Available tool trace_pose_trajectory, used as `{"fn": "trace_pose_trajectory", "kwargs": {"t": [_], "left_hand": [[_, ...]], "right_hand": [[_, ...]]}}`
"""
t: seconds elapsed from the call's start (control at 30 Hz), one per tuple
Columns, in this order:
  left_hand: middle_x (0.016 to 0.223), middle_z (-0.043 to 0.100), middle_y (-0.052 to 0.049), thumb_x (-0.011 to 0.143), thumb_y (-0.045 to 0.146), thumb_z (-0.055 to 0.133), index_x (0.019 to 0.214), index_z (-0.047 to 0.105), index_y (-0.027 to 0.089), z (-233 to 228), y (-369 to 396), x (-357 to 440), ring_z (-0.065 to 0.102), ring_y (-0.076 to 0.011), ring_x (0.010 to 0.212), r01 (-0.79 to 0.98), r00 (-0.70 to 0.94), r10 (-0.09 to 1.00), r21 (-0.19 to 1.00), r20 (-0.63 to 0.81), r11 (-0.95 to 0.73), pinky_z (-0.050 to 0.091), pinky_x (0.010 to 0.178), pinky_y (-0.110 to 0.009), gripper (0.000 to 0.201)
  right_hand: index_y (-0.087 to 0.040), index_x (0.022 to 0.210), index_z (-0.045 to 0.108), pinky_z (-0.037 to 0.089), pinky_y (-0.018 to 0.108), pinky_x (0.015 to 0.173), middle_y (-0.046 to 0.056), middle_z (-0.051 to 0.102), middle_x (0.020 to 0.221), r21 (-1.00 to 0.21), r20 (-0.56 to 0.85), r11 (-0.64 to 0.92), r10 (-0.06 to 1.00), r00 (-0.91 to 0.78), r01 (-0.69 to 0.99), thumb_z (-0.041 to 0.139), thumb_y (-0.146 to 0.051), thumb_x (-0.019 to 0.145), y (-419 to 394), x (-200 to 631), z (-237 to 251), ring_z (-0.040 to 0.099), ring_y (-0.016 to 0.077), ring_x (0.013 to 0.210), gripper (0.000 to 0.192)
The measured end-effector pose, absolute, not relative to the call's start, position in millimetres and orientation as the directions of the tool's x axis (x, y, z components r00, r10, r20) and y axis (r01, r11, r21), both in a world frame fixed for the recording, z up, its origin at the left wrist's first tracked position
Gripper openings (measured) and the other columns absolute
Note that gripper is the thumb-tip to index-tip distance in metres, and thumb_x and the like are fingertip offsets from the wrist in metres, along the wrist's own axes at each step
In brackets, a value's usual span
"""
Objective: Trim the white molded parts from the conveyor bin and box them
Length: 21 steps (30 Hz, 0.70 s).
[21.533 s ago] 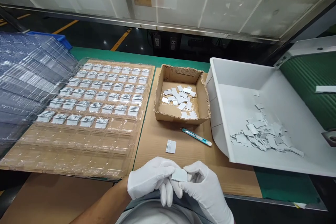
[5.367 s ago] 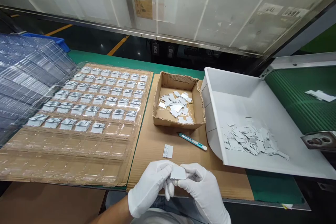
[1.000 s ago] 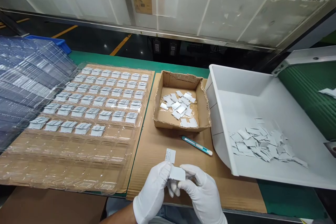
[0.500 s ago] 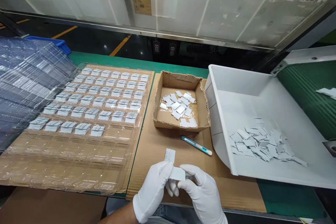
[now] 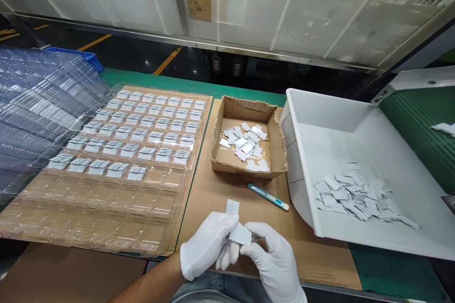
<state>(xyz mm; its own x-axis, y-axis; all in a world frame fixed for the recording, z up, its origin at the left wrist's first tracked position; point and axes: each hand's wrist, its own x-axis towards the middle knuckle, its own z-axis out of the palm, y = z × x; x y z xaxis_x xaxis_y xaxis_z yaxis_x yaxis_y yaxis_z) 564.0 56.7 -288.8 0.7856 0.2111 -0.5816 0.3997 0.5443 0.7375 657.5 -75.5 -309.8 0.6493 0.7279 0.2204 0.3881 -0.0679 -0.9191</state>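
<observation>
A small flat white piece [image 5: 241,234] is pinched between both gloved hands near the front edge of the cardboard sheet. My left hand [image 5: 209,241] grips its left side with the thumb on top. Thumb and fingers of my right hand [image 5: 272,253] close on its right edge. Just beyond my left hand lies or sticks out a small stack of similar white pieces [image 5: 232,206]; I cannot tell whether the left fingers touch it. Farther ahead, a cardboard box [image 5: 249,171] contains loose white pieces [image 5: 245,141]. A blue utility knife [image 5: 268,196] rests between the box and my hands.
On the left, a clear plastic tray [image 5: 156,201] has rows of stacked white pieces in its far pockets. Stacked clear trays [image 5: 42,99] stand beyond it. At right, a white bin [image 5: 316,170] with many loose pieces sits beside a green conveyor belt [image 5: 423,118].
The white piece has tilted between my fingers, and my left hand has turned slightly, its thumb shifting up and right. The whole view has shifted a little.
</observation>
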Motion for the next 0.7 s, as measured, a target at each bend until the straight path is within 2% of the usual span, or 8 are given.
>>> {"fn": "trace_pose_trajectory", "kwargs": {"t": [0.17, 0.33, 0.7], "left_hand": [[0.034, 0.048, 0.000, 0.079, 0.064, 0.053, 0.048, 0.058, 0.013, -301.6, 53.7, 562.8, 0.037, -0.0064, 0.025, 0.294, 0.815, 0.225, 0.714, -0.535, 0.635, 0.022, 0.029, -0.018, 0.060], [0.038, 0.052, -0.002, 0.077, 0.067, 0.054, 0.050, 0.060, 0.011, -295.2, 54.5, 565.8, 0.037, -0.0056, 0.025, 0.299, 0.830, 0.180, 0.692, -0.528, 0.657, 0.025, 0.026, -0.018, 0.063], [0.039, 0.053, -0.002, 0.076, 0.066, 0.055, 0.050, 0.061, 0.011, -297.2, 53.2, 567.4, 0.038, -0.0057, 0.025, 0.306, 0.826, 0.189, 0.704, -0.530, 0.641, 0.025, 0.027, -0.018, 0.061]], "right_hand": [[-0.029, 0.093, 0.069, 0.048, 0.015, 0.062, -0.007, 0.071, 0.074, -0.942, 0.148, -0.099, 0.733, 0.664, 0.320, 0.070, -0.049, 0.082, -76.0, 657.3, -310.8, 0.065, 0.0106, 0.063, 0.023], [-0.029, 0.095, 0.070, 0.048, 0.017, 0.065, -0.006, 0.072, 0.076, -0.966, 0.077, -0.107, 0.746, 0.661, 0.233, 0.071, -0.045, 0.082, -76.5, 657.2, -314.4, 0.066, 0.0115, 0.066, 0.020], [-0.026, 0.095, 0.070, 0.050, 0.019, 0.065, -0.003, 0.073, 0.077, -0.983, -0.013, -0.127, 0.762, 0.647, 0.130, 0.072, -0.037, 0.082, -80.5, 654.9, -321.5, 0.066, 0.0140, 0.068, 0.017]]}}
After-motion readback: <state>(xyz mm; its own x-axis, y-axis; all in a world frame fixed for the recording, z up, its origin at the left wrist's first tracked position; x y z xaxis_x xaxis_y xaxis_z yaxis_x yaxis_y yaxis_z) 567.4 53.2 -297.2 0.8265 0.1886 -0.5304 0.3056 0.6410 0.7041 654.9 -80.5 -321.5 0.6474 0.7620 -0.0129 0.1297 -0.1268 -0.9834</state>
